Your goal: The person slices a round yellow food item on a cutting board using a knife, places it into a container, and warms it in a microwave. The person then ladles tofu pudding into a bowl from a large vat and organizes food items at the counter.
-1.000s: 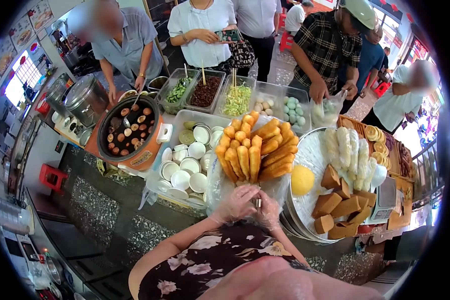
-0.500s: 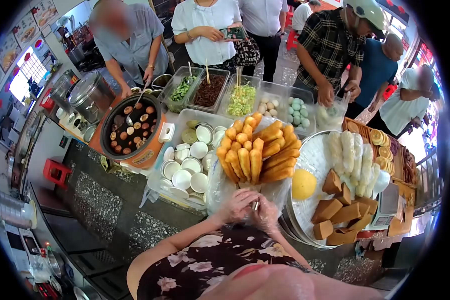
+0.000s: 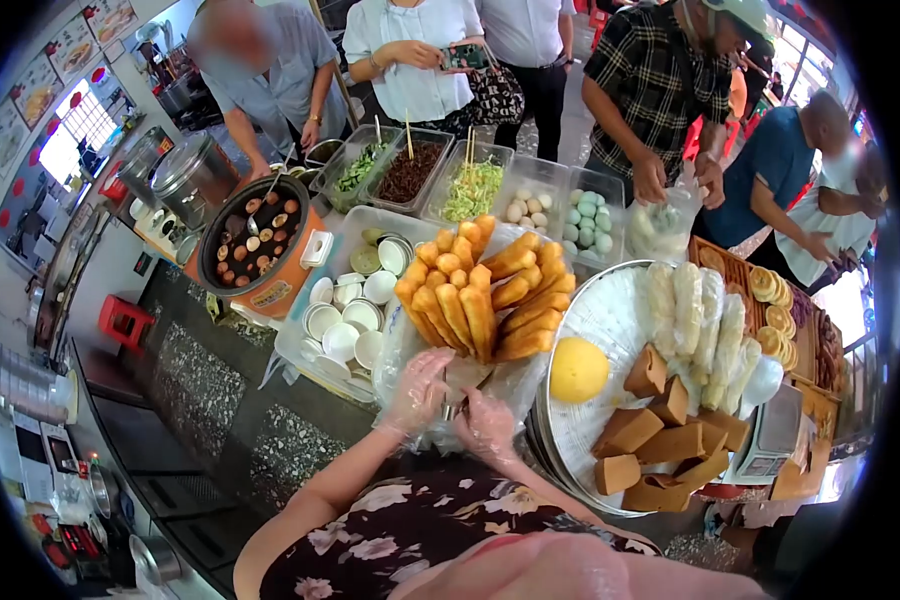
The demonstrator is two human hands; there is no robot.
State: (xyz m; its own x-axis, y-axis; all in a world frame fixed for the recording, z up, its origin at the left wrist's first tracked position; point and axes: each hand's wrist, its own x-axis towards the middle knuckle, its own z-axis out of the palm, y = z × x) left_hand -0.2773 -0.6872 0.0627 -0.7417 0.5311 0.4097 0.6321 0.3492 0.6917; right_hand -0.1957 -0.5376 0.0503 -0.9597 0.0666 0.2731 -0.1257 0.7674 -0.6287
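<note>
My left hand, in a thin clear plastic glove, is at the near edge of the pile of fried dough sticks, fingers bent together; what they hold, if anything, is hidden. Beside it my right hand, also gloved, is closed around something I cannot make out; a small shiny metal piece shows at its left side. A grey flat surface lies between the hands and the dough sticks. Clear plastic sheeting lies under the dough sticks.
At left are a tub of white bowls and a pot of eggs in dark broth. At right a round tray holds brown cake pieces, a yellow ball and wrapped rolls. Several people stand across the counter.
My hands have moved apart, the left one shifting left and up and the right one left. The whole view has shifted slightly. The person in blue at right has turned and reached out.
</note>
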